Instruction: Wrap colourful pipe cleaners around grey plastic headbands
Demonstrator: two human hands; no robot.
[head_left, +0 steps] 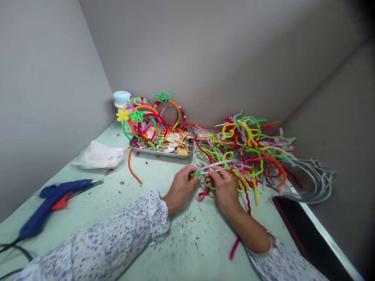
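Observation:
Near the middle of the pale green table (187, 234), my left hand (182, 186) pinches one end of a thin whitish headband (218, 164), where a green pipe cleaner (208, 186) is wrapped. My right hand (225, 187) is closed on the lower side of the same band, a short way to the right. The green pipe cleaner hangs between the two hands, beside a magenta one (202, 195). Just behind my right hand lies a large tangled pile of coloured pipe cleaners (249, 136).
A metal tray (164, 153) of shells with finished-looking coloured headbands (155, 117) stands at the back. On the left are a blue glue gun (43, 210) and a plastic bag (99, 155). On the right lie clear headbands (319, 183) and a dark phone (310, 238).

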